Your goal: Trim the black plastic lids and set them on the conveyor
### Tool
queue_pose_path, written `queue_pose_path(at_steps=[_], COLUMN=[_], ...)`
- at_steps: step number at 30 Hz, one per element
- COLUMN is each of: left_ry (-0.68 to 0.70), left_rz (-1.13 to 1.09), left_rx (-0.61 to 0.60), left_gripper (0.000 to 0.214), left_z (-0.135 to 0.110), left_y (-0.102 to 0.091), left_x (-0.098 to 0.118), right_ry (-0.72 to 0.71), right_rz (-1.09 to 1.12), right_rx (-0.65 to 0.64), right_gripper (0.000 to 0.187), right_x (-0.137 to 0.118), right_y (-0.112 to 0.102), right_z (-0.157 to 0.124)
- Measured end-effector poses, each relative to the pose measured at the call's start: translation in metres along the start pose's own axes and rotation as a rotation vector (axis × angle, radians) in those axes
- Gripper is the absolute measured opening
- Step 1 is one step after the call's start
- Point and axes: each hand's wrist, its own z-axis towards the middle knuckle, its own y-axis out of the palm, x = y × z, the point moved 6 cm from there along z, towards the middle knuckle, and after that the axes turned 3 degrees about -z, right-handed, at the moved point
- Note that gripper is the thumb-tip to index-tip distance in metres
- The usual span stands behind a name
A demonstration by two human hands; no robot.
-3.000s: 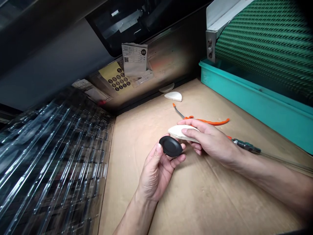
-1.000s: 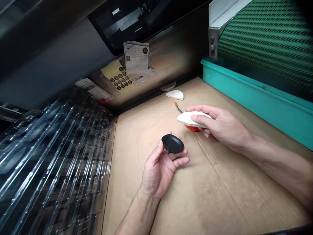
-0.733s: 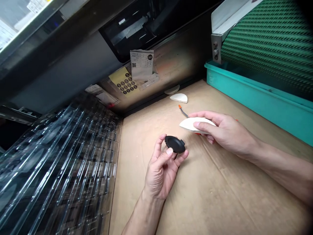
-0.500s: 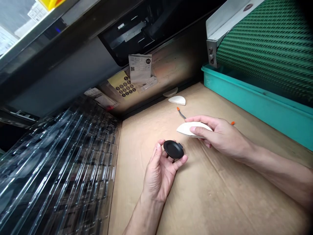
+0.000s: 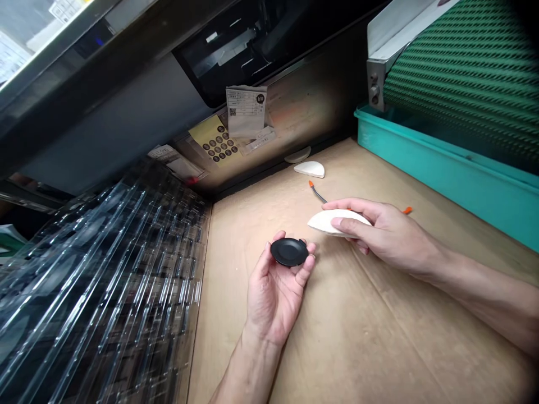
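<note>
My left hand [image 5: 275, 289] is raised palm up above the cardboard-covered bench [image 5: 357, 336] and pinches a small black oval part [image 5: 288, 252] between thumb and fingertips. To its right, my right hand [image 5: 381, 233] grips a white curved shell piece [image 5: 326, 221] with the thumb on top. The two parts are a short gap apart. Orange-handled pliers [image 5: 316, 192] lie under and behind my right hand, mostly hidden.
A second white shell [image 5: 310, 169] lies near the back wall. Stacked clear plastic trays [image 5: 96, 292] fill the left side. A teal bin [image 5: 442, 168] with a green ribbed belt [image 5: 463, 73] borders the right. Paper labels [image 5: 245, 111] and a yellow sticker sheet [image 5: 215, 142] hang on the back panel.
My left hand has turned the black part in its fingers and shifted it slightly left. My right hand with the white shell has barely moved.
</note>
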Motion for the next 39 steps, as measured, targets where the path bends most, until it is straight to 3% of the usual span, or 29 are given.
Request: queue_pose_path(at_steps=[4, 12, 39], left_ry=[-0.057, -0.136, -0.074], left_rz=[-0.036, 0.031, -0.001], left_rx=[0.043, -0.014, 0.009], left_gripper=[0.029, 0.043, 0.044], left_z=[-0.0019, -0.0027, -0.0008], left_y=[-0.0032, -0.0027, -0.0029], left_x=[-0.0012, -0.0034, -0.0028], right_ry=[0.000, 0.013, 0.015], right_rz=[0.014, -0.013, -0.030], right_rx=[-0.008, 0.005, 0.006], right_gripper=[0.051, 0.055, 0.054], right_x=[-0.0012, -0.0032, -0.0030], right_y=[0.0011, 0.0006, 0.0016], right_z=[-0.0005, -0.0015, -0.0022])
